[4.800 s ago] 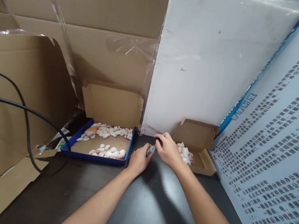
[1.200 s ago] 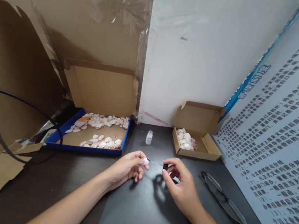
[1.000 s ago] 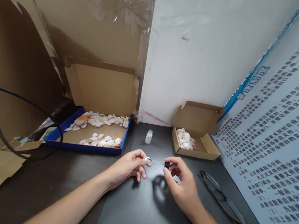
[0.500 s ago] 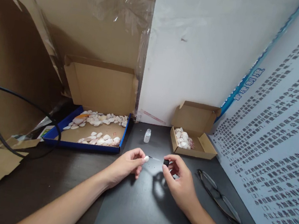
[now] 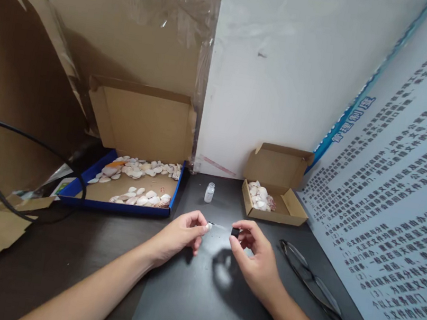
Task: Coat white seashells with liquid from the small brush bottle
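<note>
Between the thumb and fingers of my left hand [image 5: 187, 232] is a small white shell [image 5: 209, 227], partly covered by the fingertips. My right hand [image 5: 254, 251] pinches the black cap [image 5: 235, 232] of a brush applicator. From the cap a thin clear stem [image 5: 221, 227] points left, and its dark tip [image 5: 211, 223] is at the shell's upper edge; whether it touches I cannot tell. Beyond both hands an uncapped small glass bottle [image 5: 209, 193] with a pale label stands upright on the dark table [image 5: 183, 305].
A blue-edged cardboard box [image 5: 118, 207] with rows of shells [image 5: 143, 170] lies at the left, lid raised. At the right, a smaller cardboard box [image 5: 290, 209] holds more shells [image 5: 259, 196]. Eyeglasses [image 5: 311, 281] rest beside my right forearm. A black cable [image 5: 25, 133] loops at the far left.
The view has shifted slightly. In my left hand the shell looks a little turned, showing narrower. Both hands keep their grip, with the brush tip still at the shell.
</note>
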### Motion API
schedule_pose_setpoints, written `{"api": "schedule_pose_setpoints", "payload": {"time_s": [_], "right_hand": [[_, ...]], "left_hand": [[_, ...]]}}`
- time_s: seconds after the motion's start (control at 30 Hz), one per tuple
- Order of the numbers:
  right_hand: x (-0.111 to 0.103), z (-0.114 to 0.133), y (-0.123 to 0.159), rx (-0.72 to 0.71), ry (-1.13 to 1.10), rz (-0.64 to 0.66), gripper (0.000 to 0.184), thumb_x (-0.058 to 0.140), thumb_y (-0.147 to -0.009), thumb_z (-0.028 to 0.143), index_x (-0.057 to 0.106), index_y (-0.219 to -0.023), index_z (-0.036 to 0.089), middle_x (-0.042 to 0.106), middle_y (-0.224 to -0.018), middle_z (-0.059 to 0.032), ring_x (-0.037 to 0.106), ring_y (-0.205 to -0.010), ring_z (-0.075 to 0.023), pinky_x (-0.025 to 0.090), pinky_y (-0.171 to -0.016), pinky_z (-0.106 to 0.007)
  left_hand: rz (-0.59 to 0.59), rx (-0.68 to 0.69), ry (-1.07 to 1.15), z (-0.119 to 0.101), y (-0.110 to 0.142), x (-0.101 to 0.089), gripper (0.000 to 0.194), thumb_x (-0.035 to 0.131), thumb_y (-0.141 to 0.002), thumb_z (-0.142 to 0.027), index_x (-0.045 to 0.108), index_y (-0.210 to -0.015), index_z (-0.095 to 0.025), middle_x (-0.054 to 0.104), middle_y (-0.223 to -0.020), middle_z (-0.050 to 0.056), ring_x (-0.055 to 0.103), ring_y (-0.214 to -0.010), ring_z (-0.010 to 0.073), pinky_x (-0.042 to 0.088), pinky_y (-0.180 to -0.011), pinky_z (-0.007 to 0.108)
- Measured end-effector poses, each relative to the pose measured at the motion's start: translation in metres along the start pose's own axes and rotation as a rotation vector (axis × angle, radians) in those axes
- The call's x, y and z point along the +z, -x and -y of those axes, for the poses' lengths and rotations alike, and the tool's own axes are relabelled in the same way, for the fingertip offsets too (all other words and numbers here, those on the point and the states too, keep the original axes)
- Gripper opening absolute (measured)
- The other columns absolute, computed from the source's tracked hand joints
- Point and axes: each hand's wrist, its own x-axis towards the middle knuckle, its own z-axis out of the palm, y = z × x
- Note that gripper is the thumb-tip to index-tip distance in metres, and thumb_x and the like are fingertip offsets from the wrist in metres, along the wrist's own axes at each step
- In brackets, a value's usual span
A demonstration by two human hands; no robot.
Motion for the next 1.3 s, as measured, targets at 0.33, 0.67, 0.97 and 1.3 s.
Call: {"api": "schedule_pose_setpoints", "payload": {"time_s": [0.33, 0.67, 0.97, 1.3], "right_hand": [[0.0000, -0.0006, -0.0001, 0.012, -0.017, 0.029, 0.018, 0.057, -0.085, 0.030, 0.057, -0.098, 0.017, 0.051, -0.068, 0.0017, 0.051, -0.058, -0.0098, 0.044, -0.055, -0.020], [-0.0008, 0.0009, 0.0014, 0.030, -0.015, 0.010, 0.019, 0.057, -0.086, 0.031, 0.057, -0.098, 0.017, 0.050, -0.070, 0.0014, 0.050, -0.059, -0.0096, 0.044, -0.054, -0.020], [-0.0017, 0.0039, 0.0001, 0.038, -0.024, 0.014, 0.019, 0.057, -0.084, 0.031, 0.057, -0.097, 0.016, 0.049, -0.069, 0.0018, 0.049, -0.058, -0.0096, 0.043, -0.054, -0.020], [-0.0014, 0.0037, 0.0007, 0.061, -0.009, -0.016, 0.019, 0.057, -0.085, 0.031, 0.056, -0.097, 0.017, 0.049, -0.069, 0.0017, 0.049, -0.058, -0.0097, 0.042, -0.054, -0.021]], "left_hand": [[-0.003, -0.018, 0.027, -0.0015, 0.0001, 0.0004, 0.034, 0.073, -0.075, -0.042, 0.048, -0.080, -0.018, 0.048, -0.058, -0.007, 0.046, -0.047, 0.0062, 0.046, -0.049, 0.020], [-0.007, -0.031, 0.044, -0.0039, 0.0013, 0.0015, 0.035, 0.075, -0.072, -0.041, 0.050, -0.081, -0.017, 0.053, -0.069, -0.005, 0.049, -0.047, 0.0047, 0.046, -0.046, 0.020], [0.002, -0.048, 0.046, -0.0062, 0.0021, 0.0022, 0.036, 0.074, -0.073, -0.040, 0.050, -0.082, -0.016, 0.056, -0.075, -0.004, 0.053, -0.046, 0.0042, 0.045, -0.042, 0.018], [0.007, -0.054, 0.039, -0.0055, 0.0017, 0.0014, 0.034, 0.073, -0.073, -0.038, 0.048, -0.082, -0.016, 0.057, -0.078, -0.003, 0.054, -0.047, 0.0043, 0.044, -0.041, 0.016]]}}
